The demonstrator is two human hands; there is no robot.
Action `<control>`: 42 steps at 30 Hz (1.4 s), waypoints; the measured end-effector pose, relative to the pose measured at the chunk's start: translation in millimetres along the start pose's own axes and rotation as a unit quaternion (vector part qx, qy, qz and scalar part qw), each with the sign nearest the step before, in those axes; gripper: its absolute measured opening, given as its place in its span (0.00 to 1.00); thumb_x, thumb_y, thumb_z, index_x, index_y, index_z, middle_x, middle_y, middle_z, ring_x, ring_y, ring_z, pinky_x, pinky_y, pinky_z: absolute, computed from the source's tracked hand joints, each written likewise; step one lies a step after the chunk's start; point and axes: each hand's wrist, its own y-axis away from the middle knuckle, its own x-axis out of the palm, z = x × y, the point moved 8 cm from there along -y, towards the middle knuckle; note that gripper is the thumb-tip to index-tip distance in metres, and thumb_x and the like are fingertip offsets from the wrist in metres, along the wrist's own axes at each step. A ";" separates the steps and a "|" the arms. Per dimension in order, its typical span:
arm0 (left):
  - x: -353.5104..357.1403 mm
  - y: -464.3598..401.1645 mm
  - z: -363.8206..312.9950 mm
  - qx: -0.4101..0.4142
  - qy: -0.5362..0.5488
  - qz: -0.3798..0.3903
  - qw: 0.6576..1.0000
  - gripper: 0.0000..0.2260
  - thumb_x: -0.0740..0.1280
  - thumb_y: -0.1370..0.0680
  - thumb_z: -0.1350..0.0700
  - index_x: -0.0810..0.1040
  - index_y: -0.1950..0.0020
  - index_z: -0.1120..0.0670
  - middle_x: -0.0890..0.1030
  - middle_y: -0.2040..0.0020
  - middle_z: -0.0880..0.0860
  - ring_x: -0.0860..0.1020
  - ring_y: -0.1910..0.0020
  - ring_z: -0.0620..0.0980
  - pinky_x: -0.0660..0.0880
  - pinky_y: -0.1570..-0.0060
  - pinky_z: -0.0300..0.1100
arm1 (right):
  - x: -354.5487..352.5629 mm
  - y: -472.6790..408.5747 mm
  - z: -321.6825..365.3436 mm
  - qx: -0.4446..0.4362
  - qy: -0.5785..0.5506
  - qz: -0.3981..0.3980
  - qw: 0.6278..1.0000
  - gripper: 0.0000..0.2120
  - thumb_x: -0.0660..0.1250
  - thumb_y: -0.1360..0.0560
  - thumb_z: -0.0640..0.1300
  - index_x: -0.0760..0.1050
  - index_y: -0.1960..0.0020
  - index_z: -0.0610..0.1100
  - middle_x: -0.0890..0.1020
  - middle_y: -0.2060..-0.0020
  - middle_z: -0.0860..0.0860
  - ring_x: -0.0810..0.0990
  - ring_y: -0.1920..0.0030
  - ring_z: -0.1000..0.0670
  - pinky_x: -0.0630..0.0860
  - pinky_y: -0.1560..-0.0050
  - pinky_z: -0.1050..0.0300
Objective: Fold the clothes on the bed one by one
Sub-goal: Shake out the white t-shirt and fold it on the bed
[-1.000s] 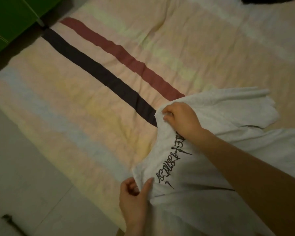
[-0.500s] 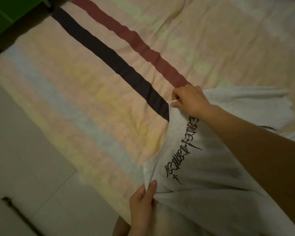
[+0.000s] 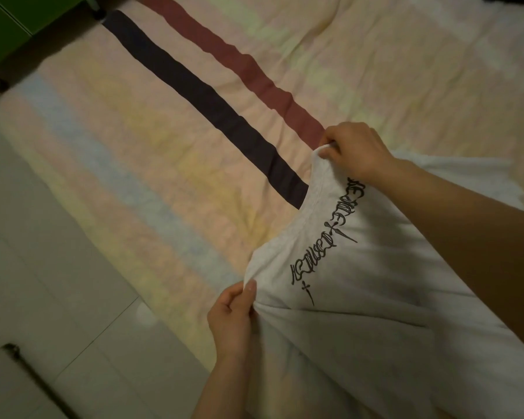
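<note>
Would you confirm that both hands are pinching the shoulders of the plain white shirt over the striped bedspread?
Not quite: the shirt is not plain. The head view shows black lettering printed below its neckline. The rest holds: the left hand and right hand pinch its shoulders over the striped bedspread.

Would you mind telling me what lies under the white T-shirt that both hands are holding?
The striped bedspread shows beside the white T-shirt, and its dark stripe runs under the collar edge. Whatever else lies beneath is covered by the fabric.
</note>
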 end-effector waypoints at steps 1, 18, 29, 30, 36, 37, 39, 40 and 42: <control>-4.7 0.1 -3.9 0.028 -0.027 -0.033 0.999 0.04 0.74 0.30 0.61 0.81 0.58 0.58 0.82 0.64 0.54 0.77 0.64 0.49 0.75 0.56 0.41 | 0.5 0.2 -0.8 0.003 -0.002 -0.001 1.000 0.10 0.64 0.23 0.48 0.77 0.51 0.42 0.80 0.53 0.44 0.77 0.50 0.42 0.70 0.48 0.48; 23.3 4.4 -9.1 0.098 -0.153 -0.131 0.975 0.09 0.78 0.33 0.54 0.81 0.57 0.51 0.81 0.54 0.50 0.77 0.58 0.43 0.66 0.64 0.28 | 3.5 12.4 -17.0 0.038 -0.108 -0.019 0.993 0.08 0.74 0.32 0.43 0.74 0.61 0.48 0.76 0.64 0.54 0.75 0.57 0.49 0.69 0.51 0.50; 33.3 41.7 -45.5 0.094 0.002 0.032 0.995 0.07 0.78 0.36 0.65 0.81 0.62 0.62 0.76 0.66 0.55 0.72 0.66 0.48 0.71 0.67 0.32 | -77.6 39.7 -24.5 0.033 -0.102 -0.064 0.992 0.04 0.73 0.32 0.44 0.80 0.59 0.45 0.79 0.66 0.51 0.79 0.56 0.46 0.74 0.50 0.48; 36.4 48.4 -55.5 0.101 0.008 0.044 0.994 0.07 0.77 0.35 0.65 0.80 0.63 0.61 0.75 0.67 0.55 0.70 0.66 0.49 0.71 0.66 0.34 | -91.3 44.8 -26.5 0.032 -0.095 -0.072 0.992 0.04 0.73 0.32 0.45 0.80 0.59 0.46 0.79 0.66 0.51 0.79 0.56 0.46 0.73 0.50 0.48; 59.9 91.8 -141.6 0.185 0.000 0.122 0.975 0.07 0.75 0.33 0.68 0.78 0.63 0.61 0.78 0.67 0.55 0.75 0.66 0.49 0.73 0.66 0.32 | -189.8 94.8 -43.6 0.040 -0.063 -0.139 0.987 0.05 0.71 0.29 0.47 0.81 0.59 0.45 0.83 0.62 0.46 0.79 0.57 0.43 0.74 0.52 0.44; 63.9 99.6 -159.3 0.205 -0.006 0.134 0.970 0.07 0.75 0.33 0.68 0.78 0.63 0.62 0.79 0.66 0.55 0.76 0.66 0.48 0.75 0.66 0.32 | -208.5 104.6 -47.0 0.046 -0.061 -0.150 0.986 0.05 0.70 0.28 0.47 0.80 0.59 0.45 0.83 0.62 0.47 0.79 0.57 0.43 0.74 0.53 0.44; 71.7 119.2 -196.8 0.248 -0.023 0.155 0.956 0.05 0.74 0.33 0.67 0.78 0.62 0.64 0.80 0.66 0.55 0.78 0.67 0.45 0.76 0.65 0.32 | -247.0 125.6 -52.4 0.057 -0.053 -0.172 0.982 0.06 0.69 0.28 0.48 0.80 0.60 0.47 0.83 0.62 0.48 0.79 0.58 0.45 0.74 0.53 0.43; 75.3 129.3 -215.0 0.268 -0.032 0.163 0.949 0.05 0.74 0.32 0.67 0.79 0.61 0.65 0.81 0.66 0.55 0.78 0.67 0.44 0.76 0.65 0.32 | -264.9 136.3 -53.5 0.061 -0.051 -0.182 0.980 0.06 0.69 0.27 0.48 0.79 0.61 0.48 0.82 0.63 0.49 0.79 0.58 0.45 0.74 0.53 0.44; 85.2 149.4 -249.5 0.300 -0.043 0.178 0.936 0.05 0.74 0.31 0.65 0.79 0.60 0.64 0.81 0.66 0.54 0.78 0.67 0.43 0.76 0.66 0.32 | -299.2 156.7 -51.5 0.059 -0.051 -0.201 0.977 0.07 0.68 0.26 0.48 0.77 0.63 0.51 0.80 0.65 0.52 0.78 0.61 0.48 0.72 0.57 0.49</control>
